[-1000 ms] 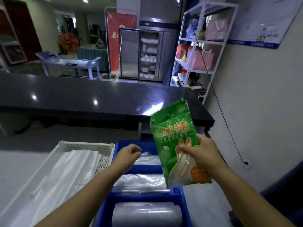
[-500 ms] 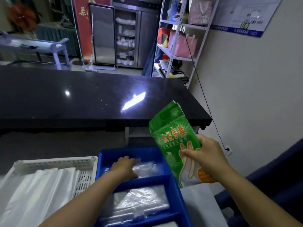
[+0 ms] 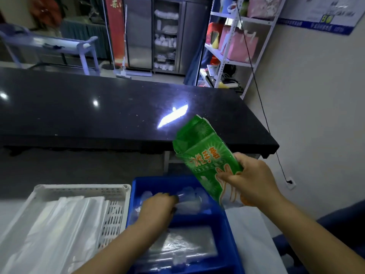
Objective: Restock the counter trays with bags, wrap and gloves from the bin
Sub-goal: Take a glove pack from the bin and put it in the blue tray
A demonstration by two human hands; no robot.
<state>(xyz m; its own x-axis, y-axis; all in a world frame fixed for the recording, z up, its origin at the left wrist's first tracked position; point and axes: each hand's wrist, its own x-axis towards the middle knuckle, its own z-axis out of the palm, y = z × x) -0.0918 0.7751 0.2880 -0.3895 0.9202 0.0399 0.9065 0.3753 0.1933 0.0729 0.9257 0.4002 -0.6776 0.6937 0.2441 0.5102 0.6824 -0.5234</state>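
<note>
The right hand (image 3: 250,186) is gripping a green glove pack (image 3: 205,161) at about 3 o'clock in the view, fingers wrapped across its lower half. The pack is tilting with its top leaning toward 11 o'clock, hanging in the air above the far right corner of the blue tray (image 3: 229,230).

The left hand (image 3: 156,209) is reaching down into the far compartment of the blue tray, at about 6 o'clock, resting on the clear plastic (image 3: 189,200) lying there. Its fingers are curling onto that plastic, but whether they are actually pinching it cannot be told.

In the next compartment toward the person, a flat clear bundle (image 3: 183,244) is lying. Just beside the blue tray, at 8 o'clock, a white slotted tray (image 3: 116,210) is holding folded white bags (image 3: 59,228).

Beyond both trays, from 9 to 2 o'clock, a black counter (image 3: 118,111) is stretching across the view, glinting with ceiling lights.
</note>
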